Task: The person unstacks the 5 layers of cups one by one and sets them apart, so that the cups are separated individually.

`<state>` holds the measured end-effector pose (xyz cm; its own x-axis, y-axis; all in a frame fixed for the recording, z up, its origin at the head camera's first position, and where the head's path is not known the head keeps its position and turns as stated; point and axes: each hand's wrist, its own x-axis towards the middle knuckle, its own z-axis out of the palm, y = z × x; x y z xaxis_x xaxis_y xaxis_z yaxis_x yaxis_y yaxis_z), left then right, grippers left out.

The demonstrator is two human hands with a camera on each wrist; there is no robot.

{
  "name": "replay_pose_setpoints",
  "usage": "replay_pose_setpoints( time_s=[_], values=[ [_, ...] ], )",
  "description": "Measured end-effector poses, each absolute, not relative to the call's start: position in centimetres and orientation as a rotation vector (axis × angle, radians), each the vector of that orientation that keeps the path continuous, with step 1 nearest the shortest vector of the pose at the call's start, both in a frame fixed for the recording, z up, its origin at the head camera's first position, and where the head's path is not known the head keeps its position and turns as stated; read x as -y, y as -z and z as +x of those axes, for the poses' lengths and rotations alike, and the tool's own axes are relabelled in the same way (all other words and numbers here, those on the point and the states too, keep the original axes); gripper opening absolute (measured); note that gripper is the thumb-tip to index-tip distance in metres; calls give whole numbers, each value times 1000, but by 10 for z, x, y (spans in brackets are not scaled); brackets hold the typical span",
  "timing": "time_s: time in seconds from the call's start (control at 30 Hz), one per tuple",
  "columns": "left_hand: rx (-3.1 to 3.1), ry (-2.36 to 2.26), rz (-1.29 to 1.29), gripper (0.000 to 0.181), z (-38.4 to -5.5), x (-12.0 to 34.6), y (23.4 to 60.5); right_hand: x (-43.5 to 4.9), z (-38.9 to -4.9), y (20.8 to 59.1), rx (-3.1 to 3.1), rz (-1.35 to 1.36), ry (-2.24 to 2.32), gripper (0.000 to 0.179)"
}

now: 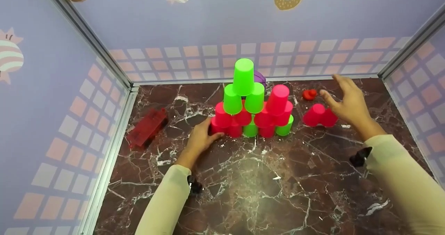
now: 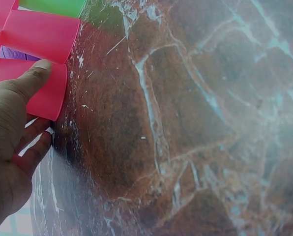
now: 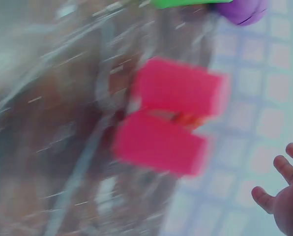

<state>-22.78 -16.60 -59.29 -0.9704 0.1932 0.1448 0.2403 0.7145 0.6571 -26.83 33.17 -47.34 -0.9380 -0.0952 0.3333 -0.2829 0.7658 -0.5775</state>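
Note:
Upside-down plastic cups point(image 1: 250, 130) stand in a stepped pyramid, pinkish-red and green mixed. A green cup point(image 1: 244, 77) tops it, resting on two green ones, with a red cup point(image 1: 279, 99) to their right one tier lower. At the bottom left corner my left hand point(image 1: 202, 137) grips a red cup point(image 2: 48, 93), thumb on its near side and other fingers round the outer side. My right hand point(image 1: 349, 101) is raised with fingers spread, holding nothing. Just left of and below it, two red cups point(image 1: 314, 115) stand side by side on the table, blurred in the right wrist view.
A translucent red box-like object point(image 1: 147, 127) lies at the left. Behind the pyramid, a purple ball point(image 1: 259, 78) is partly hidden. A small red object point(image 1: 309, 94) sits behind the two separate cups. Patterned panels point(image 1: 208, 23) enclose the marbled table point(image 1: 253, 189) at the back and sides.

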Motion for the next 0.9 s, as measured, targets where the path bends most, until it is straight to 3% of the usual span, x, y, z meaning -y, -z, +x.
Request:
replay_pose_setpoints(
  time_s=[0.4, 0.9],
  values=[
    [2826, 1104, -381, 59, -228, 167, 593, -220, -278, 388, 2603, 717, -965, 71],
    [2857, 1142, -330, 61, -228, 166, 592, -133, -270, 351, 2532, 1024, -960, 80]
  ],
)
